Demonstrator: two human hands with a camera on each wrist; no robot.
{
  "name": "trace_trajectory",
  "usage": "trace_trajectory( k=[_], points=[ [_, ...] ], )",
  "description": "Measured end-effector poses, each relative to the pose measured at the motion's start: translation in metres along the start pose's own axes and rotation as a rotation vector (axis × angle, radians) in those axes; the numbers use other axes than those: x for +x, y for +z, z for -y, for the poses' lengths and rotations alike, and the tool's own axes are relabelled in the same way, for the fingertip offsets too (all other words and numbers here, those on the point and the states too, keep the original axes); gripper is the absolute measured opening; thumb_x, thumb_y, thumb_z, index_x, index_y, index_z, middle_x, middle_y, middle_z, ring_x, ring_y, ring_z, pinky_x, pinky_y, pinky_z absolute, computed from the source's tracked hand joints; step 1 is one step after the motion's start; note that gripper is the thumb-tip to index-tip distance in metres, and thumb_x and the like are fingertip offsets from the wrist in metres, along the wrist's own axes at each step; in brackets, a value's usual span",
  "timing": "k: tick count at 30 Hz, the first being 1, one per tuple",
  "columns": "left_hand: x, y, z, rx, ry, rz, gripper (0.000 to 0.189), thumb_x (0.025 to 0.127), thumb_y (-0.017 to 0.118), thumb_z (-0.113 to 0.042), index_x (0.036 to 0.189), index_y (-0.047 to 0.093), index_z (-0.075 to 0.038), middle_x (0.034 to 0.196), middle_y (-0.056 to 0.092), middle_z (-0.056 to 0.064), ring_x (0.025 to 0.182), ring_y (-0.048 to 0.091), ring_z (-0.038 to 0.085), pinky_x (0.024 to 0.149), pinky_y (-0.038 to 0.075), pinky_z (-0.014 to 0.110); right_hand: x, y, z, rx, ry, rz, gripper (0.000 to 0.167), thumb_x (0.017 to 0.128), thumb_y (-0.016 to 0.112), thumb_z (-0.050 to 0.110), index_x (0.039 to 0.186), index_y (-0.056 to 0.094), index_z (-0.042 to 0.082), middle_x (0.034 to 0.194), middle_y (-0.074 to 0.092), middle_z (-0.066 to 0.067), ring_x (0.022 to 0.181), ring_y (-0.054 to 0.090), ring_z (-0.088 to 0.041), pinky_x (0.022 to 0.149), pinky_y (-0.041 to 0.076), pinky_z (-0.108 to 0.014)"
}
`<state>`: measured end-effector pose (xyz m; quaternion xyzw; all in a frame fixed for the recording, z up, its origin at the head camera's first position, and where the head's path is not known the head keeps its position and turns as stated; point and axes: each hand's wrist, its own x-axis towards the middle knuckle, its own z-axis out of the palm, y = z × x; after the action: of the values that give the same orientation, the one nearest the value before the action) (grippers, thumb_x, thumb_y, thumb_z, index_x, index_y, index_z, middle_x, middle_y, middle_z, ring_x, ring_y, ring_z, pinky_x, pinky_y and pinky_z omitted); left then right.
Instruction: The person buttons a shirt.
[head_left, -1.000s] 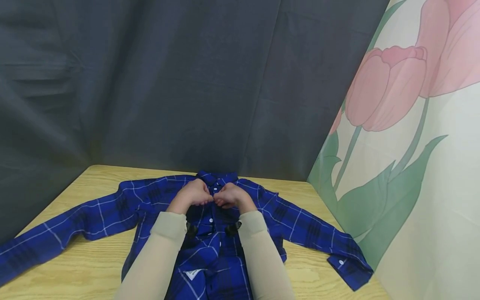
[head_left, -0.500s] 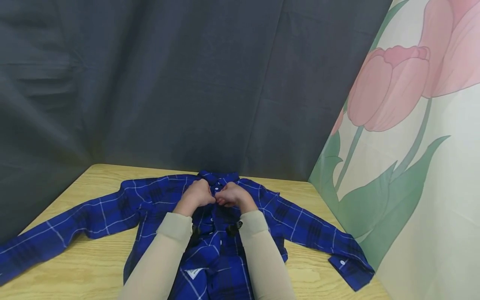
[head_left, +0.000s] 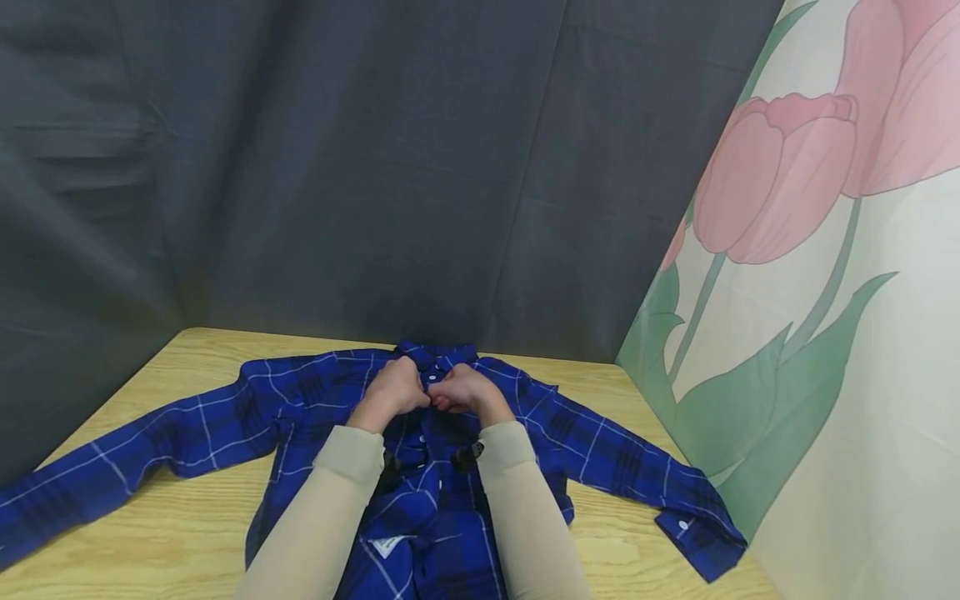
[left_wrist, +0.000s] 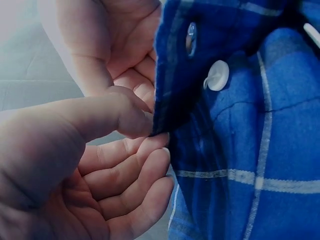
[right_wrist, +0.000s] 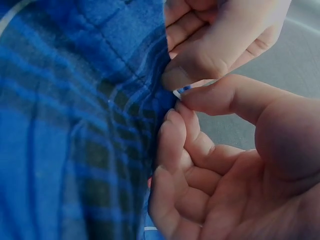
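A blue plaid shirt (head_left: 600,442) lies front up on the table, collar (head_left: 435,354) at the far side and sleeves spread. Over its upper chest my left hand (head_left: 392,388) and right hand (head_left: 467,392) meet fingertip to fingertip. In the left wrist view, the left thumb and fingers pinch the edge of the button placket (left_wrist: 172,85). A buttonhole (left_wrist: 191,39) and a loose white button (left_wrist: 218,75) show beside it. In the right wrist view, the right thumb and forefinger pinch at the cloth edge, where a sliver of a white button (right_wrist: 177,94) shows between the fingers.
The shirt lies on a wood-grain table (head_left: 187,533). A dark curtain (head_left: 375,167) hangs behind its far edge, and a tulip-patterned panel (head_left: 817,350) stands at the right. The right sleeve's cuff (head_left: 697,542) is folded near that side. A white label (head_left: 386,547) shows low on the shirt.
My left hand has shifted slightly right and turned a little, its fingertips now against the right hand's. The right hand stays nearly in place, and the shirt lies much as before.
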<state>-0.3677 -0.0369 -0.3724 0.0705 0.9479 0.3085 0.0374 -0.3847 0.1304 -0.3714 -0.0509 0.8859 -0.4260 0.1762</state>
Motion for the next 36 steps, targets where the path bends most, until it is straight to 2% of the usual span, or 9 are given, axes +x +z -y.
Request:
trace_trajectory(
  k=[2, 3, 6, 9, 10, 17, 24, 29, 36],
  points=[
    [0.001, -0.001, 0.0, -0.004, -0.008, 0.008, 0.04, 0.09, 0.084, -0.015, 0.057, 0.06, -0.012, 0.057, 0.05, -0.002, 0.056, 0.056, 0.018, 0.055, 0.039, 0.029, 0.001, 0.0, 0.0, 0.0, -0.002, -0.002, 0.026, 0.095, 0.073, 0.021, 0.07, 0.07, 0.013, 0.068, 0.067, 0.005, 0.072, 0.063, -0.011, 0.068, 0.056, -0.023],
    [0.013, 0.006, 0.011, -0.011, 0.027, -0.005, 0.042, 0.089, 0.085, -0.018, 0.057, 0.059, -0.014, 0.056, 0.048, -0.004, 0.055, 0.054, 0.016, 0.054, 0.038, 0.029, 0.001, 0.0, 0.0, 0.0, -0.006, -0.005, 0.025, 0.095, 0.073, 0.021, 0.071, 0.07, 0.013, 0.068, 0.067, 0.005, 0.072, 0.064, -0.011, 0.068, 0.056, -0.023],
    [0.013, 0.005, 0.012, -0.022, 0.035, -0.005, 0.045, 0.088, 0.084, -0.018, 0.054, 0.055, -0.015, 0.054, 0.045, -0.004, 0.052, 0.049, 0.015, 0.053, 0.036, 0.029, 0.002, 0.001, 0.0, -0.005, -0.025, -0.008, 0.021, 0.095, 0.073, 0.02, 0.076, 0.074, 0.011, 0.069, 0.068, 0.004, 0.072, 0.066, -0.01, 0.069, 0.058, -0.023],
    [0.012, 0.005, 0.014, -0.033, 0.054, -0.011, 0.048, 0.089, 0.084, -0.018, 0.053, 0.051, -0.016, 0.053, 0.041, -0.006, 0.05, 0.042, 0.013, 0.051, 0.031, 0.028, 0.002, 0.0, 0.0, -0.011, -0.045, -0.003, 0.018, 0.095, 0.074, 0.02, 0.082, 0.076, 0.007, 0.07, 0.069, 0.005, 0.073, 0.067, -0.009, 0.071, 0.059, -0.023],
    [0.0, -0.002, 0.003, -0.033, 0.024, 0.001, 0.048, 0.09, 0.082, -0.014, 0.052, 0.051, -0.015, 0.052, 0.041, -0.005, 0.049, 0.042, 0.013, 0.05, 0.03, 0.027, 0.002, 0.0, 0.0, -0.013, -0.05, 0.0, 0.017, 0.095, 0.074, 0.02, 0.084, 0.077, 0.006, 0.071, 0.069, 0.005, 0.073, 0.067, -0.009, 0.071, 0.059, -0.023],
    [-0.002, -0.003, 0.005, -0.052, 0.016, 0.012, 0.048, 0.095, 0.081, -0.017, 0.056, 0.053, -0.015, 0.054, 0.041, -0.005, 0.052, 0.042, 0.013, 0.051, 0.031, 0.027, 0.0, -0.002, 0.0, -0.022, -0.071, 0.021, 0.018, 0.095, 0.073, 0.019, 0.087, 0.079, 0.004, 0.069, 0.068, 0.007, 0.072, 0.065, -0.008, 0.069, 0.057, -0.021],
    [0.02, 0.007, 0.025, -0.084, 0.087, 0.025, 0.039, 0.094, 0.082, -0.024, 0.06, 0.065, -0.017, 0.059, 0.051, -0.007, 0.056, 0.049, 0.014, 0.056, 0.039, 0.031, -0.001, -0.003, -0.001, -0.014, -0.054, 0.025, 0.018, 0.095, 0.072, 0.019, 0.083, 0.078, 0.005, 0.067, 0.067, 0.008, 0.071, 0.064, -0.007, 0.067, 0.054, -0.021],
    [0.007, -0.003, 0.023, -0.197, 0.11, 0.009, 0.026, 0.093, 0.079, -0.02, 0.069, 0.077, -0.01, 0.063, 0.062, -0.004, 0.061, 0.055, 0.015, 0.057, 0.041, 0.027, -0.001, -0.007, -0.002, -0.025, -0.103, 0.035, 0.017, 0.094, 0.073, 0.019, 0.082, 0.075, 0.007, 0.07, 0.067, 0.007, 0.072, 0.062, -0.008, 0.067, 0.053, -0.02],
    [-0.004, -0.014, 0.028, -0.432, 0.022, 0.085, 0.02, 0.099, 0.074, -0.018, 0.106, 0.084, -0.002, 0.091, 0.079, 0.003, 0.082, 0.068, 0.014, 0.076, 0.059, 0.025, 0.003, -0.015, -0.009, -0.025, -0.194, 0.027, 0.017, 0.1, 0.074, 0.021, 0.099, 0.08, 0.005, 0.084, 0.069, 0.005, 0.08, 0.063, -0.011, 0.074, 0.055, -0.021]
  ],
)
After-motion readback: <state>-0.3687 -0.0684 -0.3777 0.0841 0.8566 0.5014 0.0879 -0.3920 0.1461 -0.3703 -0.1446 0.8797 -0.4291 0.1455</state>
